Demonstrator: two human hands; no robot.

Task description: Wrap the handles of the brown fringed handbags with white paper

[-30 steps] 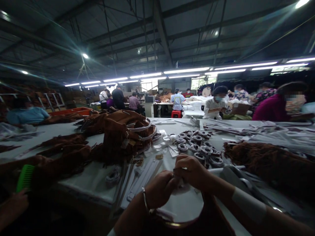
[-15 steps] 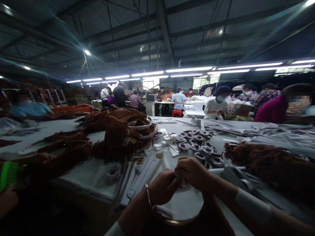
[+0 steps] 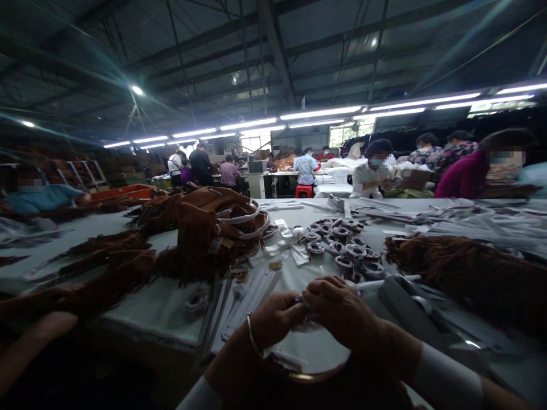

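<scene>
My left hand (image 3: 277, 319) is closed, thumb and fingers pinching pale wrapping (image 3: 305, 327) at the top of a round bag handle (image 3: 306, 376). My right hand (image 3: 339, 312) meets it there, its fingers curled over the same wrapping. Lower down, the handle's curve shows a gold-coloured shine and runs into a dark brown bag, mostly lost in shadow. Just past my hands lie several coiled, wrapped straps (image 3: 356, 250). Flat pale strips (image 3: 250, 304) sit left of my left hand.
A pile of brown fringed bags (image 3: 205, 233) with wrapped ring handles stands ahead on the white table (image 3: 164, 302). A grey tape dispenser-like object (image 3: 404, 302) and brown fringed pieces (image 3: 457, 267) lie right. A co-worker's arm (image 3: 38, 347) reaches in at left.
My right hand has turned and closed further over the wrapping, beside my left. At left, the co-worker's green comb has gone out of view. The whole view has shifted slightly.
</scene>
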